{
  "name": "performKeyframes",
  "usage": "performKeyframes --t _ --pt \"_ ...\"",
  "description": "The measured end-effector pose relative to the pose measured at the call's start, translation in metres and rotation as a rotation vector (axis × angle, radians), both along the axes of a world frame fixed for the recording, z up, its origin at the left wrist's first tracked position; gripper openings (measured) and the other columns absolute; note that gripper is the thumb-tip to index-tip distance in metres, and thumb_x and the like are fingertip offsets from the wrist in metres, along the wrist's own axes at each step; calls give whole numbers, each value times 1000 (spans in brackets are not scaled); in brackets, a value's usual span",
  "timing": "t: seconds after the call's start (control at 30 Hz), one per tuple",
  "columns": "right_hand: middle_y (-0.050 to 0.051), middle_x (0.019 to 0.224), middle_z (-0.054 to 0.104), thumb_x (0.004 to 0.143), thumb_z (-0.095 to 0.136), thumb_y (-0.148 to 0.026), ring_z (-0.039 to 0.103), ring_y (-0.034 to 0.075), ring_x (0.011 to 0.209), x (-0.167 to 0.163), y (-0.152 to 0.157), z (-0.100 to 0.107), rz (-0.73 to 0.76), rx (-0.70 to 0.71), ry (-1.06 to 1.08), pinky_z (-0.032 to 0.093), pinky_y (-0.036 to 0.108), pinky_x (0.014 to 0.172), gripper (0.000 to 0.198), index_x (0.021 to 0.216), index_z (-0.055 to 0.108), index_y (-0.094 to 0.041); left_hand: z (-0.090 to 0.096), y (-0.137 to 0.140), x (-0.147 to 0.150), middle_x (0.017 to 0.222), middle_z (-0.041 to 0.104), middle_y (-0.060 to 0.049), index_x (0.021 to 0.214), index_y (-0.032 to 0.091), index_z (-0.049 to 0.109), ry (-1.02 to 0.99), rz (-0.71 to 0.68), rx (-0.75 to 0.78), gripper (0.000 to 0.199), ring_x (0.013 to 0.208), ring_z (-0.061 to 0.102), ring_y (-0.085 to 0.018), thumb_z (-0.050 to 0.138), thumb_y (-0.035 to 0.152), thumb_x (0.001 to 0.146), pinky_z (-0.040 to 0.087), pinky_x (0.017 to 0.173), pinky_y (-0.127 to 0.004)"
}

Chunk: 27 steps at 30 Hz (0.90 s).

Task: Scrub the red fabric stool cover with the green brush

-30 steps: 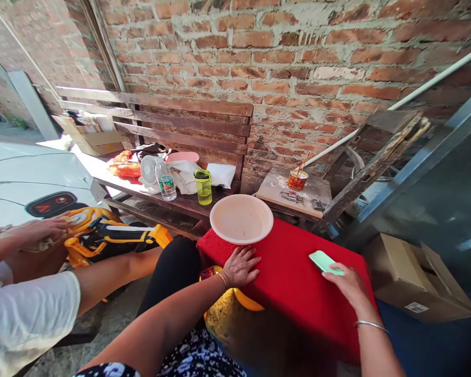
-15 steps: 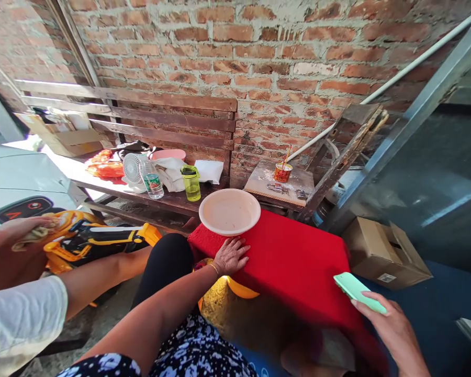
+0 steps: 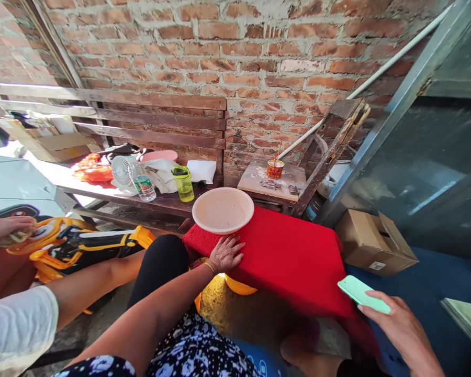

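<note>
Along the brick wall (image 3: pixel 255 65), a slatted bench (image 3: pixel 157 116) fills the left of my feed. My left hand (image 3: pixel 226 254) rests palm down, fingers lightly spread, on a red cloth (image 3: pixel 294 251) beside a pale basin (image 3: pixel 223 209); I can't tell whether they touch. Past a cardboard box (image 3: pixel 371 243), my right hand (image 3: pixel 402 317) grips a mint-green phone (image 3: pixel 363 293) at the cloth's right edge, its underside hidden; the forearm is cut off.

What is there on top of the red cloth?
A pale pink basin stands on the red cloth, and the left hand rests in front of it. The cloth directly beneath them is covered.
</note>
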State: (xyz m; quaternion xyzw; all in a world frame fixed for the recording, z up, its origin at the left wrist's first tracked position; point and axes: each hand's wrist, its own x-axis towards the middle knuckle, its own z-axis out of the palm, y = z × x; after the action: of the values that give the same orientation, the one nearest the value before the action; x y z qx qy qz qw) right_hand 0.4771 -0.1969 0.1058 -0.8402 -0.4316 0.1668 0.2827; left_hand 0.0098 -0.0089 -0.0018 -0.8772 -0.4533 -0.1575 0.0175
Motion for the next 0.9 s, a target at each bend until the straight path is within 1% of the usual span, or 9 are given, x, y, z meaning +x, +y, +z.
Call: performKeyframes --t 0.07,0.23,0.3,0.4,0.53,0.6,0.67,0.77,0.9 --pt "11 101 68 52 65 -60 67 35 94 -11 0 6 55 11 24 52 45 82 48 88 77 -30 1 -1 0 149 57 -7 140 30 64 2 -3 -6 43 136 51 -30 59 42 99 35 119 -49" --pt "3 103 67 56 67 -49 66 27 93 -74 19 16 443 -52 155 52 35 81 41 91 76 -29 3 -1 -1 149 57 -7 139 30 64 -7 -6 -4 42 138 51 -30 60 40 98 36 119 -50" --pt "2 101 67 55 67 -44 66 26 91 -82 22 16 501 -94 181 52 33 79 40 92 77 -29 3 -1 0 149 57 -7 139 31 65 -10 -4 -3 42 138 51 -30 60 39 98 36 119 -49" --pt "3 99 70 53 67 -47 67 29 95 -56 14 12 412 -98 148 52 38 84 41 89 77 -32 3 -1 0 149 57 -7 139 31 64 -6 -1 -8 42 139 50 -30 60 41 98 35 119 -50" --pt "10 93 71 48 67 -59 67 38 94 2 2 7 101 -70 93 51 49 85 47 85 78 -32 2 -2 1 150 57 -7 140 31 64 -13 7 -14 44 140 49 -31 60 42 98 35 119 -50" --pt "13 94 71 49 66 -63 66 39 96 13 7 6 20 -24 75 50 51 86 52 88 78 -30 1 -2 1 150 56 -7 140 31 64 -22 11 -14 43 140 48 -31 60 43 98 35 119 -50" --pt "12 97 69 51 66 -65 66 38 97 3 21 4 19 22 72 50 50 89 58 92 78 -27 0 -2 1 149 57 -7 139 31 65 -32 9 -7 43 140 49 -31 61 42 98 35 119 -50" --pt "9 97 67 53 66 -64 65 34 96 -39 53 -1 79 114 91 50 46 91 58 96 76 -25 -2 -1 1 148 58 -6 137 31 66 -42 4 7 42 138 51 -30 61 41 97 35 119 -49" --pt "6 98 66 57 67 -53 65 29 99 -99 94 -10 277 211 136 50 40 92 43 91 74 -26 -5 0 1 147 59 -6 136 31 67 -42 9 24 41 136 52 -30 62 40 97 35 119 -49"
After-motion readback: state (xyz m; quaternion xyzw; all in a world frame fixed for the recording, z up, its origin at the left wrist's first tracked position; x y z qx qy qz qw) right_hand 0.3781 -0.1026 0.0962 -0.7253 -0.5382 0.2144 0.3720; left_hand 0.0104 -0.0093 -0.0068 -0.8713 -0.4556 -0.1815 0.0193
